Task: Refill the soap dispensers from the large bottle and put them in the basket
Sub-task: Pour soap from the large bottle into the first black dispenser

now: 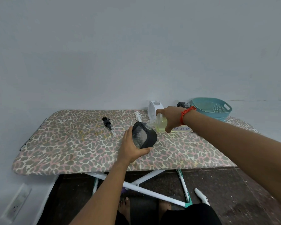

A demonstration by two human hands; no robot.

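Note:
My left hand (133, 147) grips a black soap dispenser (143, 135) with a clear ribbed front, tilted with its open neck pointing right. My right hand (169, 117) holds the large clear bottle (161, 125) of yellow-green soap on its side, its mouth against the dispenser's neck. The bottle's white label (182, 128) reads "SOAP". A white dispenser (153, 108) stands behind the bottle. Another black dispenser (183, 105) stands beside the teal basket (212, 108) at the back right.
A black pump head (108, 125) and a white pump head (138, 116) lie loose on the leopard-print board (75, 143). The board's left end is bare. Its crossed white legs and my feet show below the front edge.

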